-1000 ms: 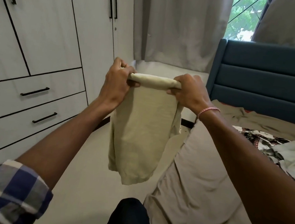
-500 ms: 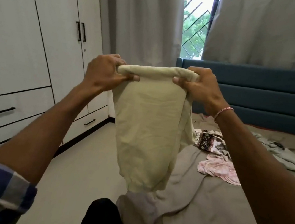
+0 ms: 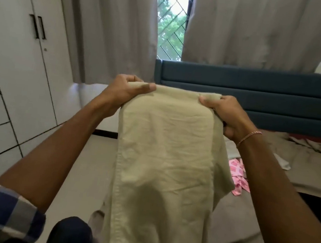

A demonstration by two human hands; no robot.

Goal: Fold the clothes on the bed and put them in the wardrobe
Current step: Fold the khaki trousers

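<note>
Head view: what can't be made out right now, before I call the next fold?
- Beige garment: lower end cut off by the frame's bottom edge, head view.
- Pink garment on the bed: partly hidden behind the beige garment and right arm.
- Left hand and right hand: fingers behind the gripped fold hidden.
- Wardrobe: doors shut, inside unseen.

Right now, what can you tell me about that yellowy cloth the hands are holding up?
The pale yellow-green garment looks like soft woven cotton, a little creased, with a stitched seam running down its left edge. It hangs in the air, doubled over at the top, where the left hand and the right hand each grip a corner. Another layer peeks out behind on the right. Its lower end leaves the picture, so what it touches below cannot be told.
</note>
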